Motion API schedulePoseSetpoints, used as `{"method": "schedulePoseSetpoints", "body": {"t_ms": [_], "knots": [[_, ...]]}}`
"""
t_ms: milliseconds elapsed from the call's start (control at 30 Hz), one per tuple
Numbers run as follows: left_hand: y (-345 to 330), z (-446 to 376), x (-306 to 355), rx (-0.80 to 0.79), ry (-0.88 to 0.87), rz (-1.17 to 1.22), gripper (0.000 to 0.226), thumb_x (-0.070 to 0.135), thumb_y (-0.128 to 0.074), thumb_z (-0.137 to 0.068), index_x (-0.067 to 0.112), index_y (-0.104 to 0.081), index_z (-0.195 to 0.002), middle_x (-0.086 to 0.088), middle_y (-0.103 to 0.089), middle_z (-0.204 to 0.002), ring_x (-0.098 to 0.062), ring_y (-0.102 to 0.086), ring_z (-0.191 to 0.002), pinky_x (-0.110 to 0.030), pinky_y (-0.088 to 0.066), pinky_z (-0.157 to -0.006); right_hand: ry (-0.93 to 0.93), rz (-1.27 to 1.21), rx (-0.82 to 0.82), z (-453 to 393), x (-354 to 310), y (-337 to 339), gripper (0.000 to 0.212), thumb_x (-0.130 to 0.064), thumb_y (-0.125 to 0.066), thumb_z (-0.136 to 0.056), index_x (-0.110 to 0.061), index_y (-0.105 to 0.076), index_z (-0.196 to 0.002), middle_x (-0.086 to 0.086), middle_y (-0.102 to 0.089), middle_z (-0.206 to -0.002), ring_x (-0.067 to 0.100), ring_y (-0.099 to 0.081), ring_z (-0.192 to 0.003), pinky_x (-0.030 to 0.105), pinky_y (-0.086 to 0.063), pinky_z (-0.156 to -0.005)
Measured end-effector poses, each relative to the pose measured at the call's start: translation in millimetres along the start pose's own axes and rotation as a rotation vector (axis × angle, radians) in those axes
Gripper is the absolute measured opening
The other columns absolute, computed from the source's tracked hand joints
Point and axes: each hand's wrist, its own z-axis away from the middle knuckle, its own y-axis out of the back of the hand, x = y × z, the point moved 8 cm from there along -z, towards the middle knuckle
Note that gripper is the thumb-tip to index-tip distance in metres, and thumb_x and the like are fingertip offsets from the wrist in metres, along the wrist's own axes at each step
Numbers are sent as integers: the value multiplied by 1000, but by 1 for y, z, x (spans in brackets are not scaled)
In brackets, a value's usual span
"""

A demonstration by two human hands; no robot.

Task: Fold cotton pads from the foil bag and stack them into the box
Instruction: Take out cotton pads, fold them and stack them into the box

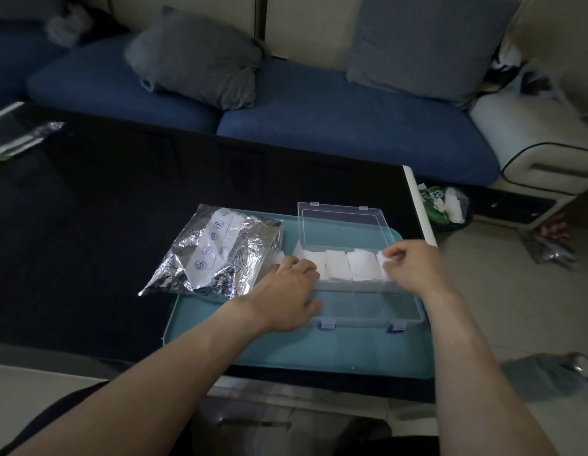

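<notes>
**Both hands at the far row of the box**

Left hand lies with fingers spread over the left end of the clear compartment box, fingertips reaching the folded cotton pads there; whether it holds 1 I cannot tell. To its left, the crinkled foil bag rests partly on the teal tray, which sits on the black table. The box stands open on the tray, its lid laid back. Stacks of white pads fill the far row. The near row looks bare, so I judge roughly half the box filled and more folding left. At the right end, the right hand pinches a pad between thumb and fingers.
</notes>
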Motion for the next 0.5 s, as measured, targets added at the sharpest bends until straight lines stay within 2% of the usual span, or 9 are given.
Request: {"method": "schedulePoseSetpoints", "body": {"t_ms": [100, 200, 267, 400, 500], "knots": [[0, 0, 0, 2, -5, -2, 52, 40, -48, -98, 9, -45, -140, -5, -37, -150, -25, -28, -137, -43, -28, -115, -9, 101, -76, 6, -3, -9, 25, 0, -67, -89, -14, -75, -109, 5, -68, -118, 22, -64, -105, 32, -49, -99], [1, 0, 1, 12, -9, -10, 51, 41, -48, -98, 9, -47, -138, -5, -39, -147, -24, -28, -137, -42, -28, -115, -17, 150, -58, 10, -6, -14, 20, -1, -68, -90, -15, -79, -98, 4, -67, -118, 25, -64, -106, 35, -49, -100], [3, 1, 2, 45, -22, 3, 49, 40, -49, -97, 9, -51, -135, -6, -43, -144, -23, -30, -136, -41, -29, -114, -45, 157, -34, 10, -5, -14, 20, -2, -68, -90, -16, -79, -99, 2, -70, -115, 25, -65, -104, 33, -50, -96], [32, 7, 5, 315, -66, 174, 34, 28, -53, -95, 10, -64, -122, -6, -60, -123, -22, -48, -118, -40, -41, -103, -80, 135, 16, 7, 1, -5, 22, -2, -66, -88, -17, -77, -99, 2, -74, -109, 25, -67, -101, 31, -50, -91], [59, 15, 1, 513, -61, 252, 22, 20, -53, -91, 9, -70, -100, -5, -65, -97, -21, -57, -92, -40, -50, -83, -95, -3, 185, 6, 2, 18, 25, -2, -61, -86, -24, -73, -85, 5, -75, -95, 29, -69, -92, 36, -56, -85]]}}
